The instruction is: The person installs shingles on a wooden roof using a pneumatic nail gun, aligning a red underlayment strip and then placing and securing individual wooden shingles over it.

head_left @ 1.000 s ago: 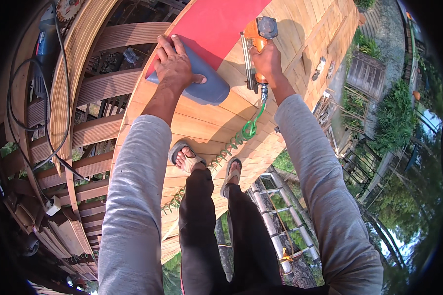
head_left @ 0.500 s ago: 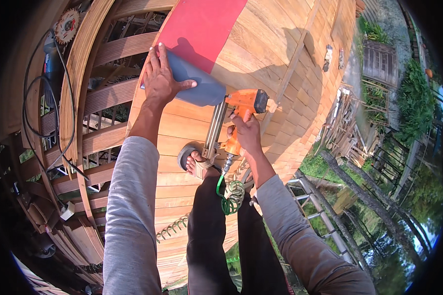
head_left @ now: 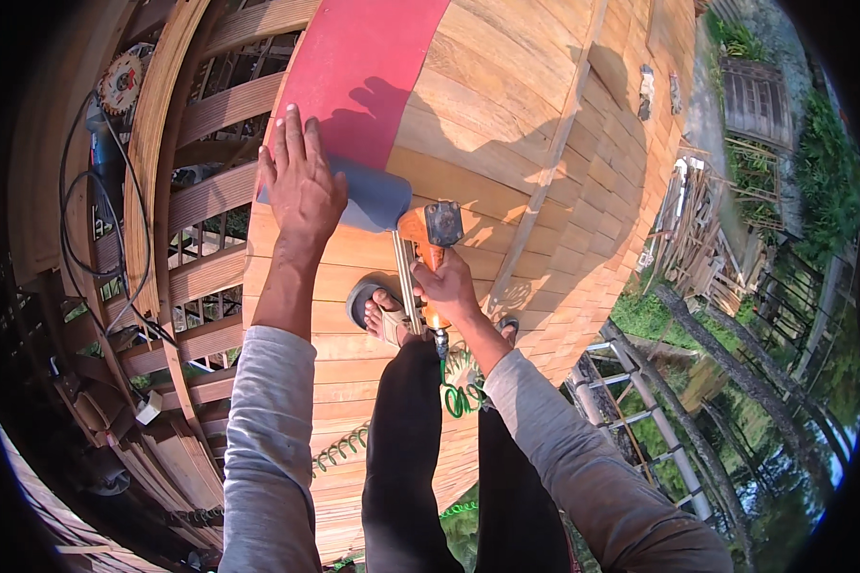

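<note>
The orange nail gun (head_left: 428,250) sits in the right hand (head_left: 446,285), fingers wrapped shut around its grip, its head pointing away from the person toward the lower edge of a grey-blue shingle (head_left: 373,196) just beyond the knuckles. It looks like a dense, rigid tool — probably heavy at the head, so the handle under the body is the sensible place to hold it, as it is held here; a green coiled hose (head_left: 461,392) trails from its base back toward the person's legs and would likely tug a little as the tool moves. The left hand (head_left: 301,186) lies flat and spread, fingers wide, pressing the left end of the shingle down — the piece looks thin and flexible, likely to slide on a slope if released. Past the left hand runs a red strip (head_left: 363,67) of covering. Everything rests on a curved wooden plank roof (head_left: 526,124). Left of the left arm are open curved rafters (head_left: 201,105) with a black cable (head_left: 76,258) draped among them.
</note>
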`<state>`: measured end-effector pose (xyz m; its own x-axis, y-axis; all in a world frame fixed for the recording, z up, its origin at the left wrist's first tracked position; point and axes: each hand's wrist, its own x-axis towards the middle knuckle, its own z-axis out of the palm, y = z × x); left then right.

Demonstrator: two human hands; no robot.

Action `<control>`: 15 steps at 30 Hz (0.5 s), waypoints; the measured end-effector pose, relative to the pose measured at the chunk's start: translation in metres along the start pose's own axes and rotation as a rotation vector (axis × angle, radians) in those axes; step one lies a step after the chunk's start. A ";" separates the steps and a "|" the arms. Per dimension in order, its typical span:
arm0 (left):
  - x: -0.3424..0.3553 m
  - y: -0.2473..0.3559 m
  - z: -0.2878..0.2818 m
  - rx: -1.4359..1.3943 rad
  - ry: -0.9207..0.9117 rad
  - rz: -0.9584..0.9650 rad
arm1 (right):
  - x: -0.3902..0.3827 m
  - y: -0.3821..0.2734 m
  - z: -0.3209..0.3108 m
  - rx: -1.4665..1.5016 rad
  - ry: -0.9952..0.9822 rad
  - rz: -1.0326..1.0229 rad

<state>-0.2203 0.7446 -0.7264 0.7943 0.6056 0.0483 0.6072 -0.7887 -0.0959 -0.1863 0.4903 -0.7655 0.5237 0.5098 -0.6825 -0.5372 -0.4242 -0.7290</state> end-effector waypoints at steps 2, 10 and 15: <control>0.004 0.018 0.013 -0.048 -0.078 0.322 | -0.003 0.006 -0.001 0.061 -0.053 0.017; -0.049 0.040 -0.016 0.165 -0.795 0.337 | -0.046 0.020 -0.060 -0.056 -0.097 0.057; -0.137 0.024 -0.016 0.075 -0.779 0.213 | -0.082 0.050 -0.120 -0.076 -0.056 0.020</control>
<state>-0.3145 0.6413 -0.7191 0.6340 0.3642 -0.6822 0.4195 -0.9030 -0.0922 -0.1769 0.3375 -0.7523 0.4742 0.5408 -0.6948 -0.4948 -0.4891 -0.7183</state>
